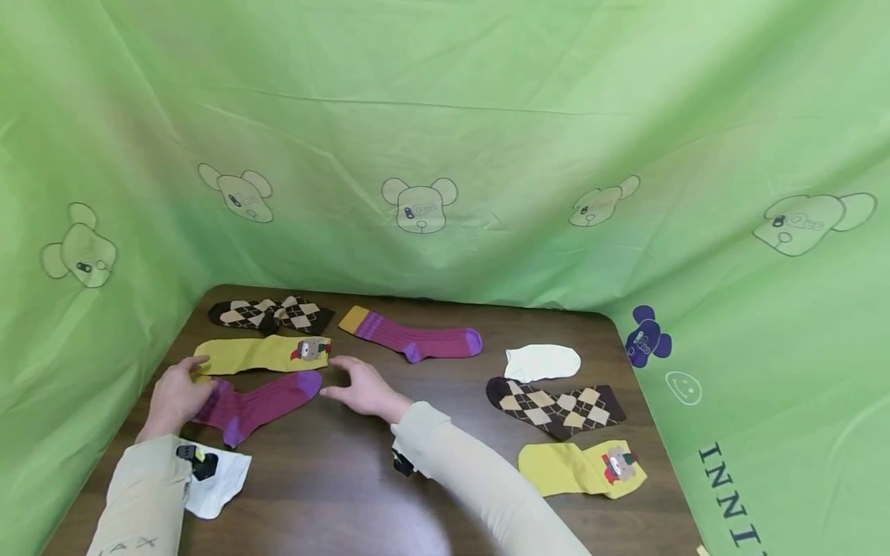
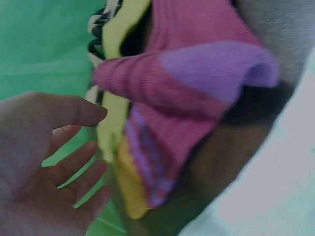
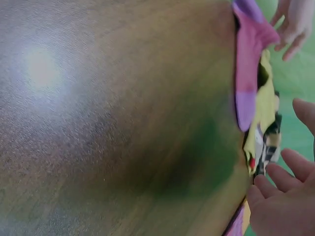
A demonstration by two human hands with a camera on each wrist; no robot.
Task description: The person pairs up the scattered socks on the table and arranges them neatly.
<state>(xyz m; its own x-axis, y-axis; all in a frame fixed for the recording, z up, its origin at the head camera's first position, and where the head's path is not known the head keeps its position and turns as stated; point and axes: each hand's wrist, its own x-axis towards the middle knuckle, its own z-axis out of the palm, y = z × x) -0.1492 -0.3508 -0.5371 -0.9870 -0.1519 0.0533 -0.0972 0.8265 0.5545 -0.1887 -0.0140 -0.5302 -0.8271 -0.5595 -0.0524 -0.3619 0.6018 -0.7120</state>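
Observation:
My left hand hovers at the left ends of a yellow sock and a magenta sock with purple heel and toe. In the left wrist view its thumb and fingers are spread apart, holding nothing. My right hand is just right of the yellow sock's bear-patterned end, fingers loosely bent. The right wrist view shows that hand empty, beside the row of socks. In the left wrist view, the magenta sock has its purple heel standing up in a fold. A white sock lies partly under my left wrist.
Behind are an argyle sock and another magenta sock. At right lie a white sock, an argyle sock and a yellow bear sock. Green cloth walls the back and sides of the wooden table.

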